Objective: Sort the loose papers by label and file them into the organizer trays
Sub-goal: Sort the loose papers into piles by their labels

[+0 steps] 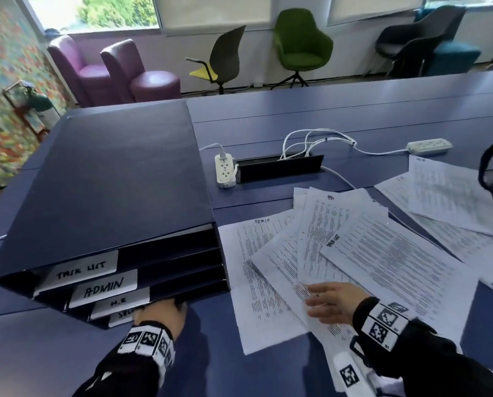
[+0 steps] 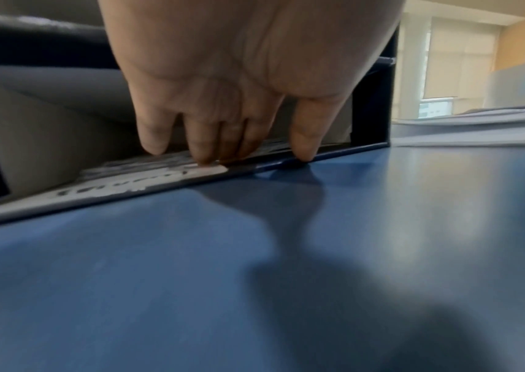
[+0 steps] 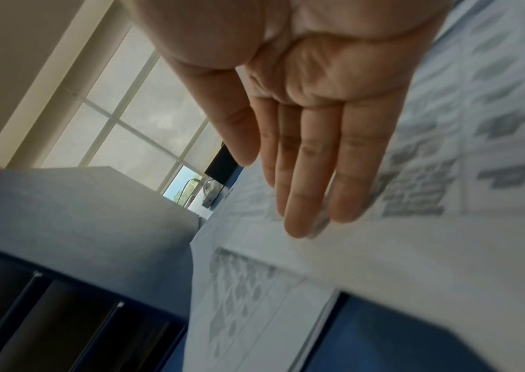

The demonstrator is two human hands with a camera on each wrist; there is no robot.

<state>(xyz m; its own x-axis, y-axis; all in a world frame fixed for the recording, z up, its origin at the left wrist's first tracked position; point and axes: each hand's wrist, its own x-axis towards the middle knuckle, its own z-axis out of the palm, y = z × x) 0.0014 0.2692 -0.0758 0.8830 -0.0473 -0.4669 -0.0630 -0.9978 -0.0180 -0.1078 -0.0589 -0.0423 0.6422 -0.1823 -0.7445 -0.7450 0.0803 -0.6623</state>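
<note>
With our left hand [image 1: 161,316] resting straight fingers on the organizer's [image 1: 111,196] bottom tray lip and our right hand [image 1: 329,302] flat and empty over the fanned papers [image 1: 354,253] beside it, sorting looks barely begun; next, we likely pinch one labelled sheet.

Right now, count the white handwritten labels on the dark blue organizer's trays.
4, stacked down the front: TASK LIST on top, ADMIN next, H.R third, and a bottom label partly hidden by the left hand.
</note>
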